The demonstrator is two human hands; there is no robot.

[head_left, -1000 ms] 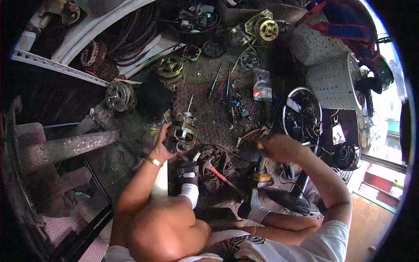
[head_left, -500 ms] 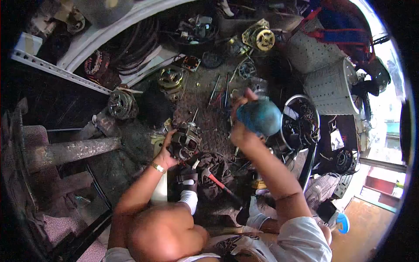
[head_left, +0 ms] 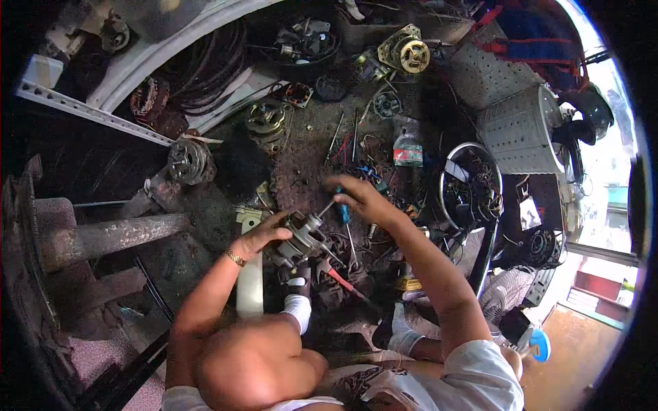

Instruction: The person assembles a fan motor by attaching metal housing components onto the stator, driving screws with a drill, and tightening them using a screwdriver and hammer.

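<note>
In the head view, my left hand (head_left: 262,237) grips the side of a metal electric motor (head_left: 306,241), which lies tilted above the cluttered floor. The motor's thin shaft (head_left: 325,209) points up and right. My right hand (head_left: 363,198) is closed, with thumb and fingertips at the end of that shaft. A blue-handled screwdriver (head_left: 344,212) shows just beneath these fingers, its blade pointing down; whether the hand touches it is unclear. Below the motor, a hammer (head_left: 339,279) with a red and black handle rests on dark cloth.
A steel-rimmed tub (head_left: 500,185) of wires stands right, by a perforated washer drum (head_left: 517,137). More motors (head_left: 413,56) lie at the back. A plastic packet (head_left: 408,152) and scattered tools are ahead. A rusty pipe (head_left: 116,236) juts in from the left.
My right hand has come left and down to the motor shaft. The blurred round blue thing at it is gone; the blue-handled screwdriver now shows. The motor has tilted right in my left hand.
</note>
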